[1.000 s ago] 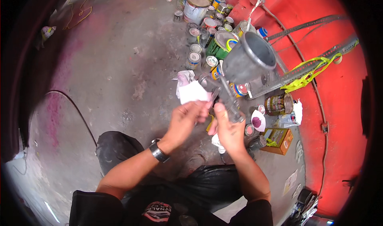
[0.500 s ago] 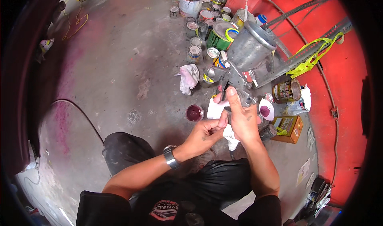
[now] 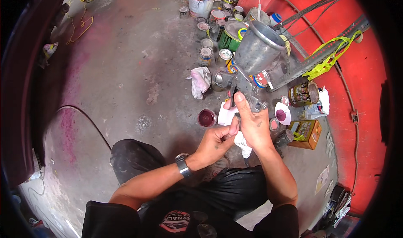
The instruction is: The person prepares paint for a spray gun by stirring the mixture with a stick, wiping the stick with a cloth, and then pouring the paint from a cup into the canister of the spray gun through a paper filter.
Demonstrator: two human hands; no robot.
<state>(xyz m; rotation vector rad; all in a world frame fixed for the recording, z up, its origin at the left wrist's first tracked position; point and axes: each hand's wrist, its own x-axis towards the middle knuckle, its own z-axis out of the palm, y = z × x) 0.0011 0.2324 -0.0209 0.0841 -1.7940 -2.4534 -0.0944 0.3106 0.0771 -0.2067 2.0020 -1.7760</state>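
Note:
A metal spray gun (image 3: 244, 83) with a dented grey cup (image 3: 259, 44) on top is gripped by my right hand (image 3: 255, 126), the thumb lying along its back. My left hand (image 3: 216, 143) is closed with its fingertips at the lower end of the gun's handle, beside the right palm. White cloth or paper (image 3: 242, 144) hangs below my hands, around the handle end, with a dark hose end under it. The part between my left fingertips is mostly hidden. A cup of dark red paint (image 3: 206, 118) stands on the floor left of the gun.
Several paint cans (image 3: 201, 2) crowd the floor ahead. A crumpled cloth (image 3: 200, 82) lies nearer. At right stand a yellow rectangular tin (image 3: 305, 134), an open can (image 3: 304, 93) and a slotted metal bar (image 3: 319, 59) against a red surface (image 3: 369, 112). A hose (image 3: 86, 118) curves at left.
The spray gun's cup has tilted slightly and shifted a little to the left. Both hands keep the same hold; the whole view has shifted slightly.

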